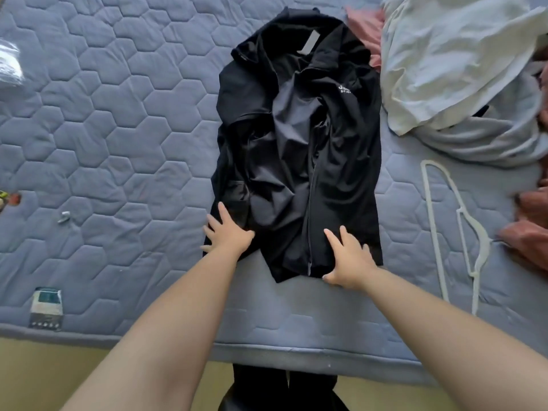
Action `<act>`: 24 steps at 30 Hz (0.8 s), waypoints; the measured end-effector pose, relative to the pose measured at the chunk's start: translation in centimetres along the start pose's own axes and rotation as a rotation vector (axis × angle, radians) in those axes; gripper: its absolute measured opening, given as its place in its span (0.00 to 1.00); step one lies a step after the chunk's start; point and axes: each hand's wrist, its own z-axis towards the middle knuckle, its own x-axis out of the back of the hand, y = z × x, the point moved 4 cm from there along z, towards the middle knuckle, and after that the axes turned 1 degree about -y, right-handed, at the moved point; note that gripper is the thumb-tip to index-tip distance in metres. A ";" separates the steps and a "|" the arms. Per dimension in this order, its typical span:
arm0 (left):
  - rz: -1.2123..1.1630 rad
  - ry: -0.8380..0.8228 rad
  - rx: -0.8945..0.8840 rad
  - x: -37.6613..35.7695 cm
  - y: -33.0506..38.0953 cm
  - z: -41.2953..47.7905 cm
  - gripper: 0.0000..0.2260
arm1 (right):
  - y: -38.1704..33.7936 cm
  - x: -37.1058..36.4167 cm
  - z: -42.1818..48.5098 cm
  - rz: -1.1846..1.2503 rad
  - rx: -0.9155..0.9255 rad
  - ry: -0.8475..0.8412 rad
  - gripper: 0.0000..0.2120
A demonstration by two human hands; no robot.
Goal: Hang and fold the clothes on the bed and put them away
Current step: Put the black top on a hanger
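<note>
A black zip-up jacket point(299, 137) lies lengthwise on the blue-grey quilted bed point(118, 114), collar far from me, hem near me, its sides folded inward. My left hand point(228, 232) presses flat with spread fingers on the jacket's lower left corner. My right hand point(347, 259) rests flat on the hem at the lower right, thumb at the fabric's edge. A white plastic hanger point(456, 226) lies on the bed to the right of the jacket.
A heap of white and pale-blue clothes point(456, 63) fills the far right, with pink garments point(367, 28) behind and rust-coloured fabric point(530, 229) at the right edge. A small packet point(46, 308) and a tiny metal item point(63, 217) lie at left. The bed edge runs close to me.
</note>
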 end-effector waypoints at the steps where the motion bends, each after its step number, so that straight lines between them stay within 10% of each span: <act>1: -0.066 0.037 0.033 -0.6 -1.0 0.6 0.46 | 0.1 -0.9 0.5 -0.150 0.016 0.037 0.48; 8: -0.007 0.245 -0.242 -0.6 -2.3 -1.3 0.14 | 0.6 1.7 -0.1 -0.279 0.116 0.445 0.09; 11: -0.098 0.428 -0.207 2.6 -3.0 -2.2 0.09 | 3.2 3.5 -1.7 -0.297 -0.039 0.440 0.07; 15: -0.027 0.575 -0.285 5.4 -3.5 -3.6 0.16 | 7.4 2.7 -2.9 -0.405 -0.221 0.028 0.15; 18: 0.163 0.147 -0.849 1.6 -0.4 -5.6 0.20 | 8.1 0.4 -3.7 -0.207 -0.277 -0.083 0.18; 20: 0.157 -0.191 -0.904 -1.5 -0.3 -6.5 0.19 | 7.2 -0.2 -3.9 -0.086 -0.262 0.089 0.17; 24: -0.242 0.275 -0.632 -0.3 -3.0 -4.8 0.17 | 3.4 -1.5 -3.6 0.122 -0.134 0.296 0.17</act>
